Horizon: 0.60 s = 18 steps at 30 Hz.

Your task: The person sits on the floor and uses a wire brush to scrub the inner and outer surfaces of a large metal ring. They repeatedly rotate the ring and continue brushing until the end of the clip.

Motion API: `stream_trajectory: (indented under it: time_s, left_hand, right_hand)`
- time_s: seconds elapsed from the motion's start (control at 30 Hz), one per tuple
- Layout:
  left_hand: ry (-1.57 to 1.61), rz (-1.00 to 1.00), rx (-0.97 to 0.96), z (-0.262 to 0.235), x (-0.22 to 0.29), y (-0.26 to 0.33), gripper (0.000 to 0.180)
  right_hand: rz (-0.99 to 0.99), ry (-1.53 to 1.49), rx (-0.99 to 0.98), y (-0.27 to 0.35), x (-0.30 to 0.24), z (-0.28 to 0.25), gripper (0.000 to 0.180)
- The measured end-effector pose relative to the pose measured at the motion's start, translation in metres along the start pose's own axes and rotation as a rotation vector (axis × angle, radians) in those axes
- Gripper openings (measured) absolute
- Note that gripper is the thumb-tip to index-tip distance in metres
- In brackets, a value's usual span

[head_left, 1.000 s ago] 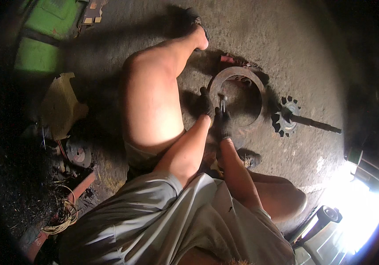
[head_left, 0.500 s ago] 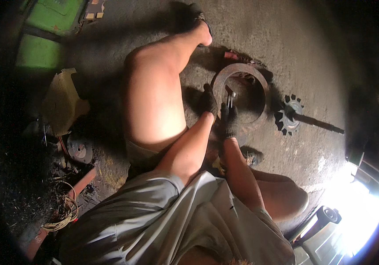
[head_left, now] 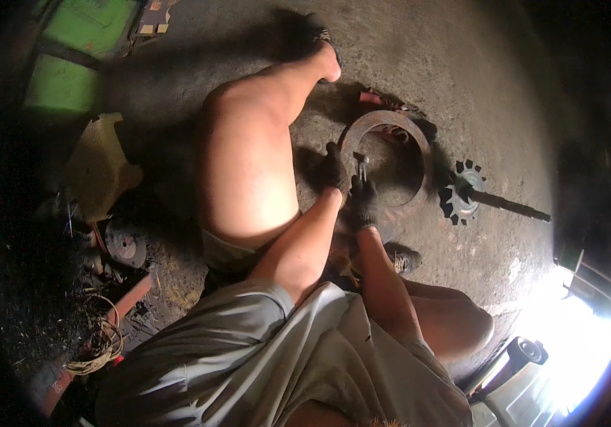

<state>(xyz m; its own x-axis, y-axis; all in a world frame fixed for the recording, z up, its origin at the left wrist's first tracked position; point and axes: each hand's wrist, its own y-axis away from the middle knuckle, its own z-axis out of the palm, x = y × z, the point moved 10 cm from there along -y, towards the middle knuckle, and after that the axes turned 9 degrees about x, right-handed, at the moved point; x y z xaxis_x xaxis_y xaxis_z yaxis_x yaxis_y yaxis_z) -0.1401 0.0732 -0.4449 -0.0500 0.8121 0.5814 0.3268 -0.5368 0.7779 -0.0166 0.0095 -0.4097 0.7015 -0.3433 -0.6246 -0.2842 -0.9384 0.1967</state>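
A rusty round metal ring (head_left: pixel 421 128) rests on the ground in front of me, between my spread legs. My left hand (head_left: pixel 331 169), in a dark glove, is closed at the ring's left side; its grip is partly lost in shadow. In a dark glove too, my right hand (head_left: pixel 364 203) is closed around a small hammer (head_left: pixel 362 165), whose metal head lies over the left inner edge of the ring. Shadow darkens the ring's inside, where some reddish metal shows at the far side.
Right of the ring lies a finned wheel on a long shaft (head_left: pixel 468 192). A red piece (head_left: pixel 371 97) sits beyond it. At left are a tan board (head_left: pixel 99 171), a round disc (head_left: pixel 126 243), a red bar (head_left: pixel 134 293) and coiled wire (head_left: pixel 110 349). Green panels (head_left: pixel 63 84) stand far left.
My right hand and the hammer have shifted left, toward the ring's left rim, and the hammer's head has turned. My left hand stays by the ring.
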Motion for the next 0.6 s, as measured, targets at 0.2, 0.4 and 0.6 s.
stream_trajectory:
  time_s: [0.2, 0.4, 0.6]
  left_hand:
    - [-0.102, 0.169, 0.128, -0.016, 0.027, 0.013, 0.084]
    - [-0.297, 0.31, 0.255, -0.03, 0.042, 0.026, 0.081]
    - [-0.093, 0.091, 0.004, 0.019, -0.003, -0.025, 0.073]
  right_hand:
    - [0.238, -0.072, -0.004, -0.008, 0.019, -0.006, 0.038]
    - [-0.117, -0.205, 0.368, -0.005, 0.009, -0.035, 0.047]
    - [0.063, -0.048, 0.158, -0.011, 0.025, -0.01, 0.048]
